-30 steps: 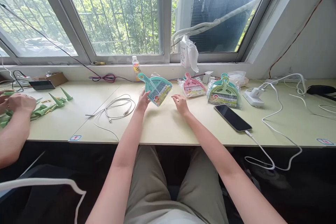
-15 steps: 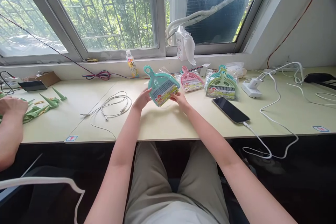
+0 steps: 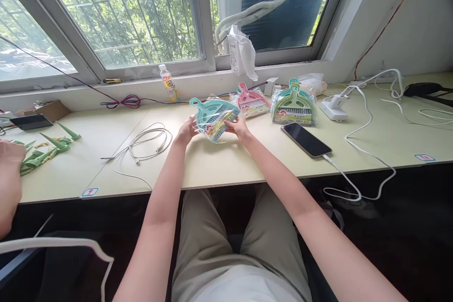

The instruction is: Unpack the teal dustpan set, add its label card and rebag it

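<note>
I hold a packaged teal dustpan-and-brush set [image 3: 212,114] just above the pale desk [image 3: 226,165], near its middle. My left hand [image 3: 185,131] grips the pack's left edge. My right hand [image 3: 238,127] grips its right edge, fingers closed on the plastic wrap. The pack's handle points up and to the left. A pink set [image 3: 249,101] in its wrapper lies just behind my right hand. A stack of green sets [image 3: 293,107] lies further right.
A black phone [image 3: 306,139] on a white cable lies right of my hands. A coiled white cable [image 3: 146,140] lies to the left. A bottle [image 3: 167,82] and a wipes pack [image 3: 239,52] stand by the window. Another person's hand [image 3: 9,160] rests by green leaf pieces [image 3: 46,148] at far left.
My right hand has moved from the desk onto the teal pack, so both hands grip it. The pack has tilted flatter. The view has shifted down and to the right.
</note>
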A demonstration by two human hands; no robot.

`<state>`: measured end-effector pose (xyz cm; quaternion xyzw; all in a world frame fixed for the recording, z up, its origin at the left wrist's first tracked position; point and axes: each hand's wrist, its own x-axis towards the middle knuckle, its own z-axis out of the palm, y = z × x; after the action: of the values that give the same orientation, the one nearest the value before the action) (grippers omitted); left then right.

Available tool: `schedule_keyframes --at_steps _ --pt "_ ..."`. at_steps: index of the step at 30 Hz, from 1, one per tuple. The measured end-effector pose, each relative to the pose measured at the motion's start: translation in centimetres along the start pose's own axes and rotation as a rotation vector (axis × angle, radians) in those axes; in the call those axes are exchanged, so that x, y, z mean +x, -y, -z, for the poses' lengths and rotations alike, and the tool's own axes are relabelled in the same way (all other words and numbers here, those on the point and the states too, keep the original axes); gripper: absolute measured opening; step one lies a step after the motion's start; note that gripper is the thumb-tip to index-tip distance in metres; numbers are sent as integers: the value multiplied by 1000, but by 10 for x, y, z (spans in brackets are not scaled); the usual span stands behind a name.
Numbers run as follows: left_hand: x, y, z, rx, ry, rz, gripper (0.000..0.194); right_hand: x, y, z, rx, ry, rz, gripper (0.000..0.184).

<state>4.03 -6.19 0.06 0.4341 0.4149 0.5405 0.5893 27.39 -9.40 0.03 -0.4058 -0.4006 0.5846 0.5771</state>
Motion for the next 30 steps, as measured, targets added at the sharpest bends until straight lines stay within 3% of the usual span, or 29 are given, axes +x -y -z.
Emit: schedule_keyframes --at_steps 6,15,17,19,21,23,24,26,28,30 --pt "2 -1 1 -33 -29 -67 45 -3 5 -2 1 39 40 28" --pt "4 -3 17 -6 -27 -137 55 -8 10 -8 -77 113 92 31" --pt "5 -8 22 26 -140 -188 60 -9 13 -4 -112 103 90 28" --pt "6 -15 28 105 -342 -304 61 -10 17 1 -164 146 80 27" --pt "5 -21 33 261 -519 -478 58 -13 20 4 -229 248 50 28" --pt "4 -23 34 462 -586 -627 54 -17 22 5 -283 359 14 30" --pt "4 -23 33 560 -560 -651 52 -18 22 5 -302 400 -1 31" --pt "2 -20 29 698 -432 -572 49 -19 22 5 -320 442 -16 33" --pt "0 -17 25 721 -280 -425 46 -18 23 6 -325 441 -27 36" --pt "-1 -15 24 653 -203 -352 42 -17 25 8 -325 424 -33 39"
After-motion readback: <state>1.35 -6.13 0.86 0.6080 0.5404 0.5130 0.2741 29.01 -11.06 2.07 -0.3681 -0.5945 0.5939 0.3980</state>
